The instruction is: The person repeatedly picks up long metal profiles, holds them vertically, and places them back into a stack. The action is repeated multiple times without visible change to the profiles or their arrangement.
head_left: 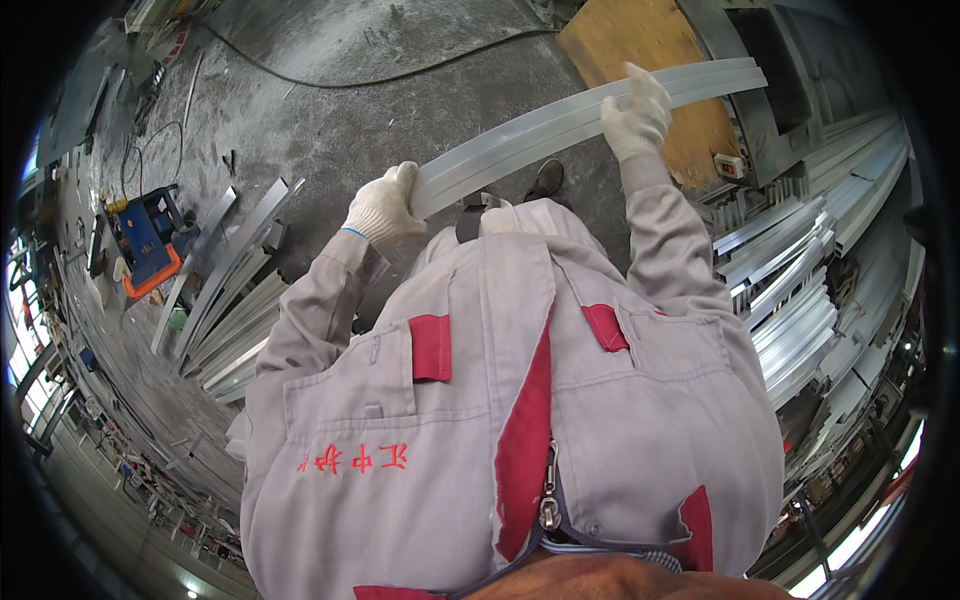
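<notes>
A long silvery metal profile (530,143) with lengthwise grooves stretches across in front of me, rising from centre left to upper right. My left hand (384,204), in a white knitted glove, is closed round its near left end. Farther along, my right hand (638,118), gloved the same way, grips the profile with fingers over its far edge and thumb on the near side. The profile's right end reaches past a yellowish-brown board (640,45).
Stacked metal profiles (795,310) lie at my right, and more long profiles (235,265) at my left. A blue case with an orange edge (148,245) sits at far left. A dark cable (380,83) crosses the grey floor (310,130).
</notes>
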Available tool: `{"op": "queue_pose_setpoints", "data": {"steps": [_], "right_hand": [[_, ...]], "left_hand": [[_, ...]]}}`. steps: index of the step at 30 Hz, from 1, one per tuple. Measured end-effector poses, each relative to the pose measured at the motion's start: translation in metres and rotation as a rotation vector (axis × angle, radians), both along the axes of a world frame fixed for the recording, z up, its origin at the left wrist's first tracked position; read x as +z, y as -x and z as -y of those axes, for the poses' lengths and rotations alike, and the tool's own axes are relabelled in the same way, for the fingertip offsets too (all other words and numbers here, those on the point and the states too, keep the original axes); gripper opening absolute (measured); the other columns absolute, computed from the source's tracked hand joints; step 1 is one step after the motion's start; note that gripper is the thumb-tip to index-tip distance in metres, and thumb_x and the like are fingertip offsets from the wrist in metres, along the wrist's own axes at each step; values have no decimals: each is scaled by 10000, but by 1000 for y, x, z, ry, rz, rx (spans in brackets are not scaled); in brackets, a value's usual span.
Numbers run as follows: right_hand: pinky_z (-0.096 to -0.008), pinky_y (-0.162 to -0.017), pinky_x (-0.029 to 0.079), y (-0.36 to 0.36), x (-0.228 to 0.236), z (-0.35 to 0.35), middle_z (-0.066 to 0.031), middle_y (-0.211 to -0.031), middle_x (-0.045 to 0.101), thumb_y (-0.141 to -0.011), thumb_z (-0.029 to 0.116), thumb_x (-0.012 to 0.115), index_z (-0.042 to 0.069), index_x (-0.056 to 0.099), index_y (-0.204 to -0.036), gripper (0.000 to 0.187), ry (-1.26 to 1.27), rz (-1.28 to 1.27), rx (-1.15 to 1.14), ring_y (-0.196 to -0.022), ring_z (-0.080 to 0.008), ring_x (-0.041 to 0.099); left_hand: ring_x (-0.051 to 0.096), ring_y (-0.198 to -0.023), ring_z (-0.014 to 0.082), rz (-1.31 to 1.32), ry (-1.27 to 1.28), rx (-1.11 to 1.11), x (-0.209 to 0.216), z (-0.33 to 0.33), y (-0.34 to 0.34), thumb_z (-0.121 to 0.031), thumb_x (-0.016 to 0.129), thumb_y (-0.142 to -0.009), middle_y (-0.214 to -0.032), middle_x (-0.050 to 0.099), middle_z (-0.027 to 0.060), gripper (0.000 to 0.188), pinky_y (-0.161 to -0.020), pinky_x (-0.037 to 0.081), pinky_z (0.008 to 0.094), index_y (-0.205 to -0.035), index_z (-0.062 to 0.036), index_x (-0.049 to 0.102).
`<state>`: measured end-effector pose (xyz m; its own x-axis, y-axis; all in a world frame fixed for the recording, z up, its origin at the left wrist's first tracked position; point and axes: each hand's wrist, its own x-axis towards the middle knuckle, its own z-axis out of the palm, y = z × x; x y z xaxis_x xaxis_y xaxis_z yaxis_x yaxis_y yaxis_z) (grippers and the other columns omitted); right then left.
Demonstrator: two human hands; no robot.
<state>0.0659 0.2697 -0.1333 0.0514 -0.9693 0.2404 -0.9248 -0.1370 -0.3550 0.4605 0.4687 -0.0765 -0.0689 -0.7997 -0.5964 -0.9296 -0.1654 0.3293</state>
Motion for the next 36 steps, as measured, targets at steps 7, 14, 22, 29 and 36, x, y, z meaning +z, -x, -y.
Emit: {"op": "queue_pose_setpoints", "data": {"steps": [7, 14, 22, 29, 36], "right_hand": [[-521, -844, 635, 18, -49, -45, -150, -1292, 769, -975, 206, 856, -14, 690, -1400, 508, -445, 1333, -600, -1116, -329, 755], [-571, -1123, 642, -32, -64, -73, -105, -1279, 800, -979, 186, 839, 72, 742, -1335, 386, -821, 2106, -452, -1205, -343, 773], [-581, -1103, 649, -46, -59, -72, -107, -1276, 799, -994, 194, 850, 61, 728, -1372, 419, -810, 2122, -458, -1188, -344, 780], [-576, -1125, 639, -45, -59, -77, -138, -1275, 817, -1004, 196, 863, 32, 782, -1308, 355, -796, 2055, -538, -1176, -342, 780], [-484, -1013, 641, -50, -54, -76, -136, -1199, 823, -1015, 229, 876, 31, 823, -1254, 315, -753, 1829, -614, -1165, -304, 777]], "left_hand": [[763, -1202, 501, -123, 148, 22, -2, -12, 1, -295, 923, -751, -1325, 757, 282, 832, -1002, 629, 558, -1476, -46, 601], [784, -1183, 508, -34, 37, -8, 17, -14, 13, -485, 977, -804, -1305, 767, 305, 930, -994, 638, 574, -1497, -20, 567], [782, -1188, 519, -59, 38, 28, 33, -12, 20, -567, 997, -813, -1288, 783, 302, 928, -1006, 635, 572, -1462, -28, 610], [814, -1164, 382, -284, -47, 66, 2, -15, -5, -487, 905, -962, -1253, 821, 260, 757, -1003, 637, 497, -1490, -12, 645], [657, -768, 111, -803, -362, 436, -43, -10, -33, -219, 735, -1126, -948, 724, 38, 217, -642, 529, 296, -1187, -23, 665]]}}
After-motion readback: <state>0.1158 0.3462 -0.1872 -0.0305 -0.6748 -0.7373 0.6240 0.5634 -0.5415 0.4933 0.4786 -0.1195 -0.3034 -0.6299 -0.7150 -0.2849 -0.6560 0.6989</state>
